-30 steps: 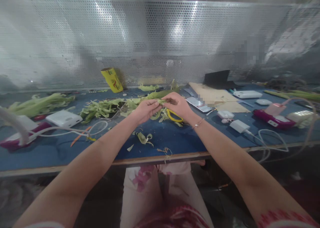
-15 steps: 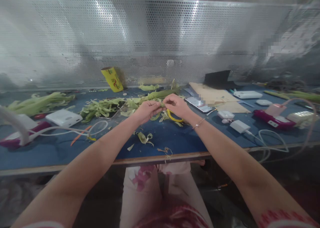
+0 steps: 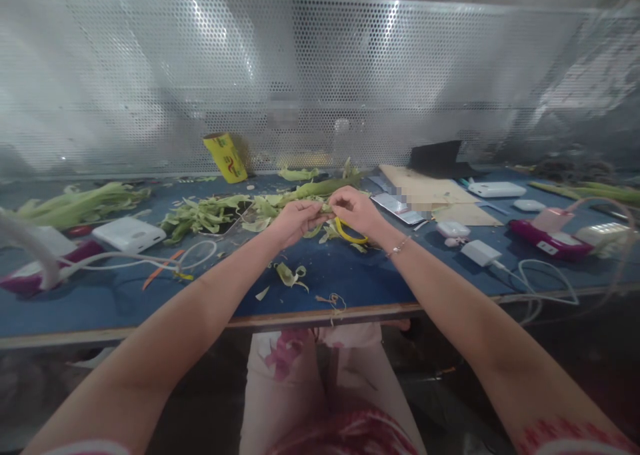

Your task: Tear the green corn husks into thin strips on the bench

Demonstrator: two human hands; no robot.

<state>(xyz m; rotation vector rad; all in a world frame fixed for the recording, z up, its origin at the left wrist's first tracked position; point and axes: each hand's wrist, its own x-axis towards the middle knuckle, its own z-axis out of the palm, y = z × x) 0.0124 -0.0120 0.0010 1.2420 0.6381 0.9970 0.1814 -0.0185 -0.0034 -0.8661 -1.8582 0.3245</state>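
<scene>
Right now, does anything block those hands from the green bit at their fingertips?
Nothing visible does: the left hand and right hand are both at the green piece. The yellow loop shows below the right hand, not between.

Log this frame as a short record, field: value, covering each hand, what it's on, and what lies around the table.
Left hand: fingertips pinched on a small green piece
Right hand: fingertips at the same piece, meeting the left
Below right hand: yellow loop; contact unclear
In front: curled green scrap
Left of hands: leafy pile, white box-shaped device
Right of hands: phone, white charger
Behind: yellow container, tilted
Surface: blue tabletop
</scene>
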